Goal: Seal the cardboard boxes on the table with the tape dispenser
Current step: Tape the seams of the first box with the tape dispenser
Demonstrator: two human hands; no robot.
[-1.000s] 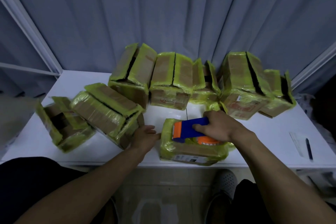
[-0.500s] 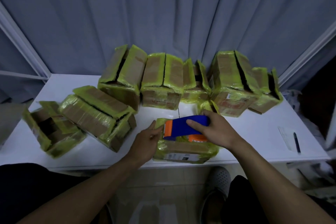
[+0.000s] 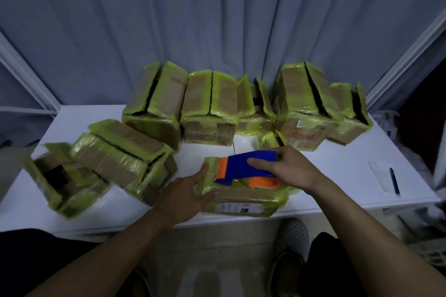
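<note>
A small cardboard box [image 3: 243,202] wrapped in yellow-green tape lies at the front edge of the white table [image 3: 337,176]. On top of it sits the blue and orange tape dispenser [image 3: 246,169], which my right hand [image 3: 287,166] grips from the right. My left hand [image 3: 185,190] holds the box's left end, thumb on the front face and fingers against its top corner. Several more yellow-taped cardboard boxes stand behind, among them one with a gaping top [image 3: 154,101] and another with a split seam [image 3: 306,103].
Two boxes lie at the left, a long one [image 3: 123,157] and an open one [image 3: 65,181]. A pen on a slip of paper [image 3: 388,181] rests near the table's right edge. Grey curtains hang behind. My legs and shoes show below the table.
My left hand moved right from the table beside the long box and took hold of the small box's left end. The dispenser stayed on the box top in my right hand.
</note>
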